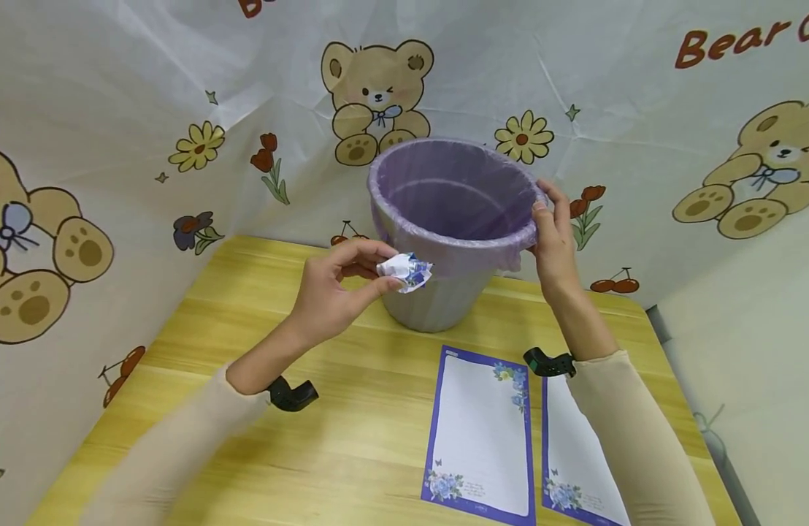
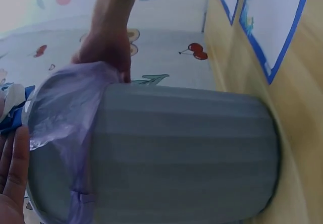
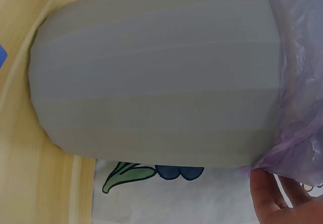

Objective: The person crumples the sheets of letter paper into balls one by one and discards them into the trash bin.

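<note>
Between the thumb and fingers of my left hand (image 1: 332,292) is a crumpled ball of paper (image 1: 405,272), white with blue print. It is held in front of the near rim of a grey trash can (image 1: 431,299), which stands upright at the back of the table. A thin purple trash bag (image 1: 457,183) lines the can and folds over its rim. My right hand (image 1: 554,245) grips the can's right rim, thumb on the upper side. In the right wrist view, fingers (image 3: 265,196) touch the bag's folded edge. The left wrist view shows the paper ball (image 2: 15,105) beside the rim.
Two sheets of purple-bordered letter paper with blue flowers lie on the wooden table (image 1: 312,453): one whole sheet (image 1: 483,431), and another sheet (image 1: 575,446) partly under the right forearm. A bear-printed cloth (image 1: 280,73) hangs behind and to the left.
</note>
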A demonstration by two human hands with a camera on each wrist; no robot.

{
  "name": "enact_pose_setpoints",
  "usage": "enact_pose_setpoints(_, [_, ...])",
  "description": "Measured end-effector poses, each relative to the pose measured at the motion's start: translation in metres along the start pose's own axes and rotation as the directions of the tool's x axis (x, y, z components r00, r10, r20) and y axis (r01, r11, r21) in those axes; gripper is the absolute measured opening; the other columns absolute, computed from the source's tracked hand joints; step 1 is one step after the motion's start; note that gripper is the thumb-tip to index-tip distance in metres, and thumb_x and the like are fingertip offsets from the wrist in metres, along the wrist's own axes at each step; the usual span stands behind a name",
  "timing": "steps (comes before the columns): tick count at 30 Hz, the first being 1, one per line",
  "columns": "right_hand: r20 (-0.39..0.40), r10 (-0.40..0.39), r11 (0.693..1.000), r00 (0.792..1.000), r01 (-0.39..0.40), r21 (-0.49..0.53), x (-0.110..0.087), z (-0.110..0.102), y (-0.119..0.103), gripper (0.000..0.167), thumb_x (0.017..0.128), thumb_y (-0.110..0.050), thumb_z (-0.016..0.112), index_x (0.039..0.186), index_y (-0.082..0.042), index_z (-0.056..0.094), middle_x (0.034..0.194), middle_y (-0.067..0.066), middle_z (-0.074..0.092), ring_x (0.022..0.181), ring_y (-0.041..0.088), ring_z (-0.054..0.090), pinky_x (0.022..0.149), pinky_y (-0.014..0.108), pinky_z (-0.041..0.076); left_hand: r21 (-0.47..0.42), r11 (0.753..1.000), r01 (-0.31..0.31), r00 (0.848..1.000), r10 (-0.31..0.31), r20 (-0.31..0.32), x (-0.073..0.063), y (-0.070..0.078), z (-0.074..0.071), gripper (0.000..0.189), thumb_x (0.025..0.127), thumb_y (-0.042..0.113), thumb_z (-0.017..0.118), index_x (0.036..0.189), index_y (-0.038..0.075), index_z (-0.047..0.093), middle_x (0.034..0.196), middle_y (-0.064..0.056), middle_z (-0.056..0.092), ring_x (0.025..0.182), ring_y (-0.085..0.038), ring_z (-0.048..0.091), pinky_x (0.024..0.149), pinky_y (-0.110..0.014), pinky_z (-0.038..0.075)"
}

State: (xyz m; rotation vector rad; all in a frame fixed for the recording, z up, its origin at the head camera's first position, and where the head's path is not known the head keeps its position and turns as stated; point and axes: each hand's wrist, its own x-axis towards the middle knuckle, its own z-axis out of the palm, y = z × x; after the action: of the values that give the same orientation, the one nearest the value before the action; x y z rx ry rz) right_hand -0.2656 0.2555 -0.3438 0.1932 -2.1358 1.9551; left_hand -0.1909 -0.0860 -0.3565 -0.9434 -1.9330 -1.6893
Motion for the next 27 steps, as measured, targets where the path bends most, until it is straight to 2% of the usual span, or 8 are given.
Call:
enact_pose_setpoints(3, [0.001,-0.006,1.0,1.0,0.006,-0.008,0.0,0.0,0.0,0.053,0.113,-0.043,0.042,0.164,-0.03,0.035,0.145,-0.001,0.054,0.112,0.015,0.068,0.091,0.018,0.057,0.012,1.0,-0.028,1.0,0.028,-0.007,0.015,0.002,-0.003,0.036,0.082,-0.008,0.089,0.115,-0.001,0.075,0.103,-0.014,0.08,0.084,-0.012,0.074,0.077,-0.025,0.067])
enact_pose_setpoints(7, [0.003,-0.014,1.0,1.0,0.014,-0.008,0.0,-0.001,0.0,0.053,0.113,-0.042,0.042,0.164,-0.029,0.035,0.136,0.0,0.058,0.104,0.013,0.068,0.088,0.019,0.056,0.014,0.999,-0.03,0.999,0.031,-0.019,0.032,0.004,-0.007,0.035,0.083,-0.006,0.089,0.115,0.0,0.075,0.102,-0.014,0.08,0.081,-0.012,0.074,0.074,-0.026,0.067])
enact_pose_setpoints(14, [-0.003,-0.014,1.0,1.0,0.014,-0.01,0.0,-0.002,0.0,0.053,0.113,-0.042,0.043,0.164,-0.03,0.035,0.139,0.001,0.057,0.11,0.016,0.068,0.092,0.02,0.055,0.051,0.996,-0.067,0.997,0.069,-0.046,0.06,0.003,-0.009,0.031,0.086,0.001,0.089,0.115,0.001,0.075,0.1,-0.011,0.079,0.08,-0.012,0.072,0.073,-0.025,0.066])
enact_pose_setpoints(20, [-0.023,-0.017,1.0,1.0,0.016,-0.019,0.0,-0.003,-0.001,0.052,0.113,-0.043,0.042,0.163,-0.031,0.036,0.141,0.0,0.055,0.114,0.018,0.066,0.095,0.022,0.053,0.088,0.99,-0.112,0.993,0.115,-0.023,0.089,0.003,-0.004,0.031,0.088,0.01,0.09,0.114,0.002,0.075,0.096,-0.009,0.079,0.079,-0.012,0.071,0.073,-0.025,0.065])
enact_pose_setpoints(24, [-0.028,-0.008,0.999,1.0,0.006,-0.049,0.0,-0.002,-0.001,0.052,0.113,-0.045,0.042,0.164,-0.033,0.036,0.141,0.0,0.056,0.113,0.017,0.066,0.095,0.021,0.053,0.142,0.985,-0.097,0.995,0.1,-0.012,0.105,0.0,-0.005,0.03,0.088,0.014,0.091,0.112,0.003,0.076,0.093,-0.008,0.079,0.078,-0.012,0.073,0.075,-0.023,0.065])
enact_pose_setpoints(27, [-0.023,-0.006,0.998,1.0,0.005,-0.066,0.0,0.0,0.0,0.053,0.113,-0.046,0.041,0.164,-0.032,0.036,0.145,0.001,0.055,0.117,0.018,0.066,0.097,0.02,0.053,0.218,0.972,-0.09,0.996,0.089,0.016,0.116,-0.004,-0.007,0.03,0.088,0.017,0.091,0.11,0.003,0.076,0.093,-0.008,0.079,0.078,-0.013,0.075,0.075,-0.022,0.064])
